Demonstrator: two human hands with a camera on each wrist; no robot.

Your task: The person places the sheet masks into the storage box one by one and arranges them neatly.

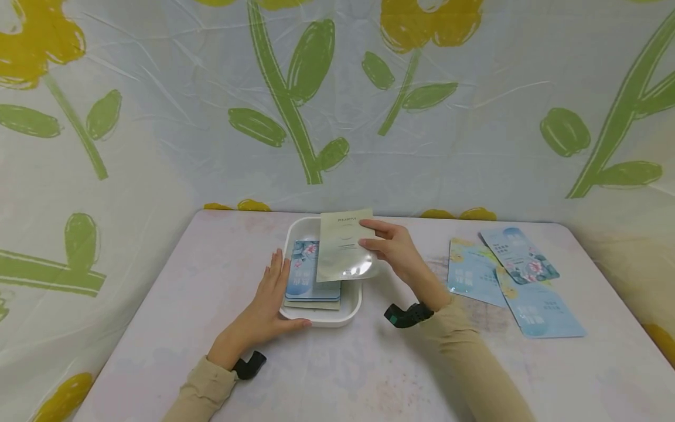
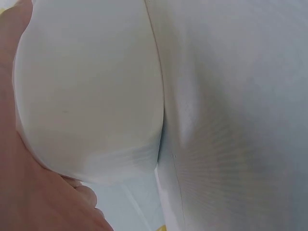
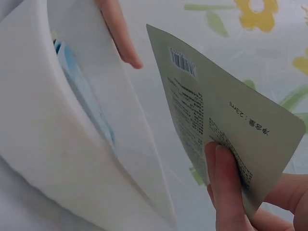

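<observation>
Pale-green sachet pinched at right edge by fingers of right hand; lies left of them, long axis near-far, raised over right part of white tray. Left hand, straight-fingered, touches tray's left side.

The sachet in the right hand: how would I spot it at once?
On the table find the white tray, partly hidden in the head view by the pale green sachet. The right hand holds this one up; the nearby blue sachets lie on the table.
</observation>
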